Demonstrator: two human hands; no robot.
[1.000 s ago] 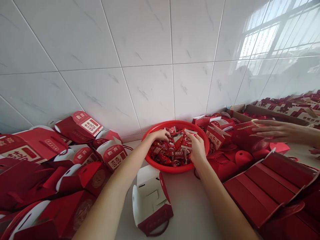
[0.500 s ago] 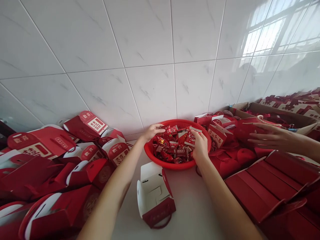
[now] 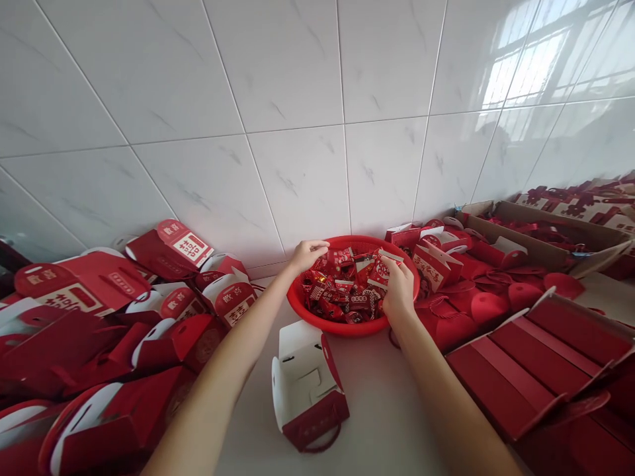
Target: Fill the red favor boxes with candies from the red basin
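1. Left side of the frame: a heap of red boxes (image 3: 106,277), just as half a second ago; some with white lining showing, one tilted near the wall with a pale label of red characters.
2. Lower middle: an open box (image 3: 310,390) on the pale worktop (image 3: 391,410), same spot as half a second ago. Dark red outside, white inside, mouth upward; long axis running away from the camera, near end slightly rightward, dark handle (image 3: 320,449) at that end.
3. Centre, at the basket's back left rim: left hand (image 3: 308,254), fingers more drawn together than half a second ago, curled toward the thumb. Cannot tell whether anything is pinched there.
4. Centre: a round red basket (image 3: 347,328) against the tiled wall, unshifted; inside, glossy wrapped sweets (image 3: 342,294) in red, white and brown, lying at mixed angles.
5. Right of centre, over the basket's right part: right hand (image 3: 399,287), gripping a packet (image 3: 381,272), as before. Red with white characters and a pale top edge, printed face toward the camera, edge sloping down rightward; long axis partly hidden by fingers.
6. Right side: another person's hand now gone from view; in plain sight there, a small white-lined box (image 3: 503,252) before a brown carton (image 3: 585,268).
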